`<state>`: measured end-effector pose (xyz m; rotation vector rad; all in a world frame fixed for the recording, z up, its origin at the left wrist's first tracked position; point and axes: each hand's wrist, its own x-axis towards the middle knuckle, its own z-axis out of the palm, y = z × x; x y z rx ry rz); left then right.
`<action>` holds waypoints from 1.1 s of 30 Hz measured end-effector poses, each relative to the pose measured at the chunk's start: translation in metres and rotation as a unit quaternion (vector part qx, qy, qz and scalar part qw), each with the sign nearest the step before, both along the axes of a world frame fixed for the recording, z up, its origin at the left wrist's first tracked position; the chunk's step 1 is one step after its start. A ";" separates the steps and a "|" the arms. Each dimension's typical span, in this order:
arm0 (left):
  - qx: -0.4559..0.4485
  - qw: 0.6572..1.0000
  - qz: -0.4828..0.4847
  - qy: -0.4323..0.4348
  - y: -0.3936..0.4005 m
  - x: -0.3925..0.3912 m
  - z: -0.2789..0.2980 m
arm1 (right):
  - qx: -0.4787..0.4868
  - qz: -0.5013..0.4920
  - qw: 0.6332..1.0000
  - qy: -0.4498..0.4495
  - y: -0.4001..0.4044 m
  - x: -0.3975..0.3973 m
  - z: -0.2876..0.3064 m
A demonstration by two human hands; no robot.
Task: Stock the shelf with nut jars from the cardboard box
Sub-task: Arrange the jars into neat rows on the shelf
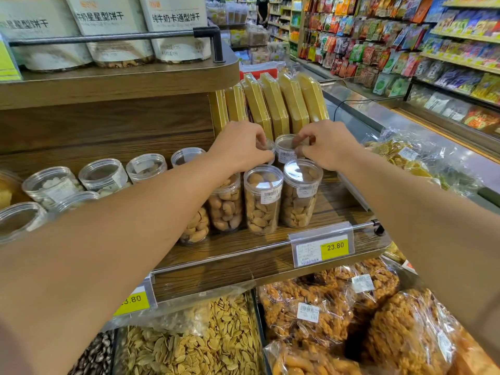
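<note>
On the wooden shelf (270, 255), behind the price tag (322, 249), both hands reach to the back row of nut jars: the left hand (240, 147) pinches the lid rim of a jar (269, 146) mostly hidden beneath it. The right hand (324, 144) grips the neighbouring jar (285, 148) by its lid, with two more jars (262, 198) standing just in front, nearer the tag

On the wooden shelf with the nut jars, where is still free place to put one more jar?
Bare wood lies right of the front jar, toward the shelf end, and along the front edge behind the price tag. Behind, both hands and yellow boxes crowd it.
</note>
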<state>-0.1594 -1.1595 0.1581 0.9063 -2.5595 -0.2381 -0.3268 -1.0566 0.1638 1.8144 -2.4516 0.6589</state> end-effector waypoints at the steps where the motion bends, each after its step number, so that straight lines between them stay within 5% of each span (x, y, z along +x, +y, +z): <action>1: -0.014 1.000 0.001 -0.006 0.000 -0.002 -0.001 | -0.001 0.001 1.000 -0.001 0.000 0.000 0.000; 14: 0.092 0.995 -0.025 -0.038 0.000 0.009 0.007 | 0.016 0.011 0.999 -0.030 0.003 -0.002 0.002; 21: 0.058 0.998 -0.014 -0.021 0.001 0.013 0.008 | 0.034 0.034 0.994 -0.096 0.003 -0.006 0.007; 33: 0.053 0.998 0.002 -0.025 0.013 0.017 0.011 | 0.050 0.047 0.994 -0.083 -0.011 -0.005 -0.001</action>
